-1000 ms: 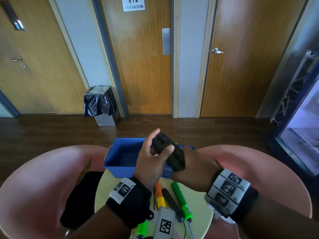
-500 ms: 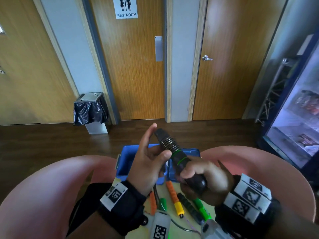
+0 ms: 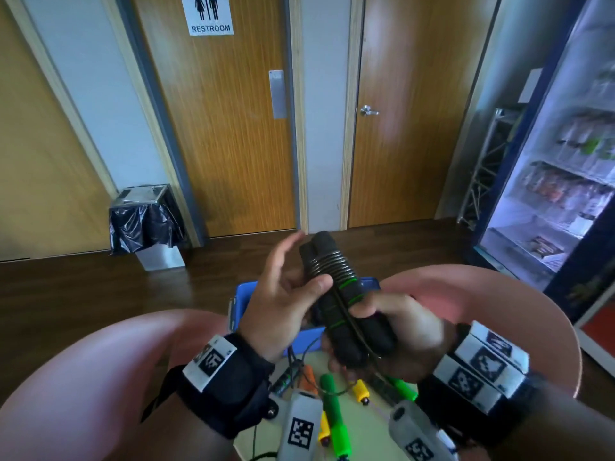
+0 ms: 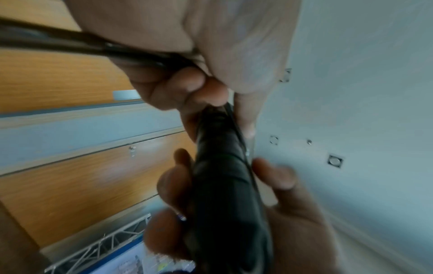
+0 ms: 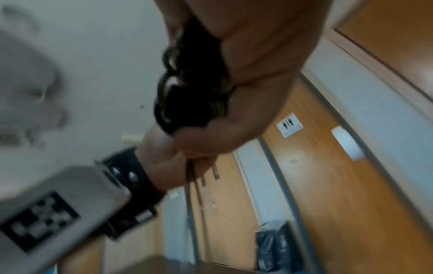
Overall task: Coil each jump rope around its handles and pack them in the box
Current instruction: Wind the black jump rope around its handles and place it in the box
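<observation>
right hand (image 3: pixel 399 331) clamped round lower end of the paired black handles (image 3: pixel 336 314). rope (image 3: pixel 329 261) coiled round their upper end. left hand (image 3: pixel 283 294) pinches handles just below the coil, forefinger raised. box (image 3: pixel 241 307) lies beyond both hands.

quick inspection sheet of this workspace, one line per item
surface: small round pale table, mostly hidden by the arms
job's things: black jump rope held up in both hands near the blue box, its cord coiled round the upper part of its paired handles; green handle, orange handle and yellow handle lie on the table
clutter: nothing seen
grippers: left hand presses its thumb on the handles and grips the cord; right hand grips their lower ends
cables: loose cord trails down along the handles
surroundings: pink chairs, lined bin, restroom door, glass-door fridge
</observation>
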Motion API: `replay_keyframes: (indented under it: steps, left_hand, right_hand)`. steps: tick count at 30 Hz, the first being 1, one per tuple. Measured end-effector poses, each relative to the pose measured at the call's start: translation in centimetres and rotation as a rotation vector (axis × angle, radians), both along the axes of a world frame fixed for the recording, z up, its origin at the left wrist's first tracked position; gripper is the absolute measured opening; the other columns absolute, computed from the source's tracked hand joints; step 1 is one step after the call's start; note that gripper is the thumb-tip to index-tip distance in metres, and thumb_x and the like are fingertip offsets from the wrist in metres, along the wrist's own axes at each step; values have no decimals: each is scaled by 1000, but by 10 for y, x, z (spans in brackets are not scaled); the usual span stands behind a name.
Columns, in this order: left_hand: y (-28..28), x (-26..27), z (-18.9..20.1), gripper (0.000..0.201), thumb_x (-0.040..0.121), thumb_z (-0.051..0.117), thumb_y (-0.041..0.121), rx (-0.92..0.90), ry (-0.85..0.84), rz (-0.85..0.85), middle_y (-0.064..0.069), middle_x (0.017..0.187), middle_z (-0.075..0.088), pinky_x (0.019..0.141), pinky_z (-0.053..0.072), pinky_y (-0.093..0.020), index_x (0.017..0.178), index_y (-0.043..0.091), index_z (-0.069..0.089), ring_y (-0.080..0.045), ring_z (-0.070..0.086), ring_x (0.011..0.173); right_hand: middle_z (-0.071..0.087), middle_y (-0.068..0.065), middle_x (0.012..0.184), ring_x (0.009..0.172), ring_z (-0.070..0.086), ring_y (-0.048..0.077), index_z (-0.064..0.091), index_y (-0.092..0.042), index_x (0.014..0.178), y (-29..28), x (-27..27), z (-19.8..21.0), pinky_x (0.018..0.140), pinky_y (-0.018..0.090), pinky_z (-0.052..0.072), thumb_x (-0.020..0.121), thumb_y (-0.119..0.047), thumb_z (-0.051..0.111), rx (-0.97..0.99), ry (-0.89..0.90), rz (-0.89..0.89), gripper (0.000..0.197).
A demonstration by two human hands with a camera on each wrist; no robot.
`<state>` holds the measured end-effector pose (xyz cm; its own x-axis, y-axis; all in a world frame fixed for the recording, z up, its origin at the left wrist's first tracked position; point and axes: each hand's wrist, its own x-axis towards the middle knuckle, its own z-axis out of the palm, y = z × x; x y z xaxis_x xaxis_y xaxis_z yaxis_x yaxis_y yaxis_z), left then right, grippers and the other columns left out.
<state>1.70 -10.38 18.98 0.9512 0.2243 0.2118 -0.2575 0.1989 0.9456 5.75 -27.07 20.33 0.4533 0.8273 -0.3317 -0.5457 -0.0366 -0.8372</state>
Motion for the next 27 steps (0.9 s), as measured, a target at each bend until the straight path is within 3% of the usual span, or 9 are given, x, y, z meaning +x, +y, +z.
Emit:
replay_keyframes:
  steps: [2, 4, 6, 8, 10, 12, 16, 21, 27]
  left_hand:
    - [5, -1, -2, 68, 85, 71, -3, 70, 9, 65, -10, 97, 76, 62, 55, -21, 140, 25, 43, -15, 73, 76]
    - [5, -3, -3, 70, 81, 78, 2, 142, 4, 163, -5, 104, 76, 74, 56, -23, 139, 25, 45, -15, 73, 94]
    - [0, -6, -1, 69, 79, 79, 5, 190, -6, 253, 0, 102, 76, 73, 52, -14, 137, 24, 47, -6, 71, 93]
    - [-4, -12, 2, 68, 78, 81, 8, 231, -29, 302, 8, 100, 75, 70, 50, -10, 134, 26, 49, 0, 71, 88]
    - [-3, -17, 5, 69, 77, 81, 8, 217, -37, 309, 10, 97, 75, 67, 50, -11, 135, 26, 49, -2, 71, 83]
    - [3, -20, 7, 71, 79, 78, 2, 134, -42, 252, 1, 99, 76, 65, 53, -15, 139, 23, 47, -7, 73, 83]
    - [12, -26, 8, 69, 83, 71, -5, 78, -63, 158, -10, 101, 75, 65, 54, -18, 140, 24, 45, -9, 72, 82]
    - [14, -35, -2, 74, 72, 81, 31, 242, -43, 286, 3, 101, 76, 80, 58, -36, 136, 33, 44, -14, 73, 91]
    - [16, -44, -2, 68, 80, 80, 13, 278, -85, 332, 10, 95, 76, 74, 56, -21, 137, 30, 45, -8, 73, 88]
  right_hand:
    - [68, 13, 82, 68, 65, 27, 62, -9, 100, 7, -5, 9, 60, 36, 51, 64, -27, 70, -265, -473, -165, 41]
    - [69, -4, 80, 66, 66, 11, 56, -21, 102, 13, -13, 16, 58, 30, 52, 65, -41, 77, -532, -994, -210, 47]
    - [61, -8, 77, 64, 58, 2, 42, -27, 101, 19, -20, 18, 52, 22, 44, 65, -51, 77, -799, -1240, -225, 56]
    - [59, -7, 77, 63, 58, 3, 36, -26, 99, 27, -22, 15, 50, 20, 43, 67, -44, 76, -831, -1247, -266, 54]
    - [64, -4, 79, 65, 63, 8, 42, -24, 101, 34, -23, 11, 54, 30, 54, 61, -39, 73, -735, -1164, -294, 53]
    - [67, 1, 79, 62, 66, 16, 50, -21, 100, 39, -22, 8, 54, 43, 58, 52, -39, 70, -592, -1060, -303, 55]
    - [67, 13, 81, 59, 64, 26, 55, -14, 100, 49, -26, 4, 49, 49, 55, 51, -33, 73, -439, -937, -304, 56]
    - [66, -3, 85, 73, 66, 11, 43, -20, 105, 51, -30, 13, 67, 35, 59, 66, -40, 71, -662, -1181, -276, 52]
    - [67, -3, 85, 71, 67, 12, 46, -20, 102, 55, -37, 13, 59, 29, 56, 67, -40, 70, -623, -1114, -247, 47]
